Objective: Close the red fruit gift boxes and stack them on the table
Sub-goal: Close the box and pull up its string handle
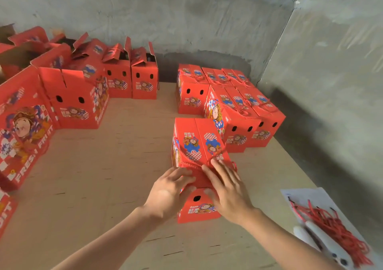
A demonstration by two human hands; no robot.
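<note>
Red open boxes [76,95] with raised flaps are standing along the left side of the bench [103,186], reaching back to the grey wall [186,16]. Near the middle, the left hand [169,191] is pressing spread fingers [182,176] flat on the front top edge of a closed red gift box [199,145]. The right hand [227,188] is lying beside it on the same edge, fingers extended, gripping nothing. Behind, closed boxes [234,103] are sitting in a tight group. Far right, red cords [331,224] are lying on white paper [310,197].
</note>
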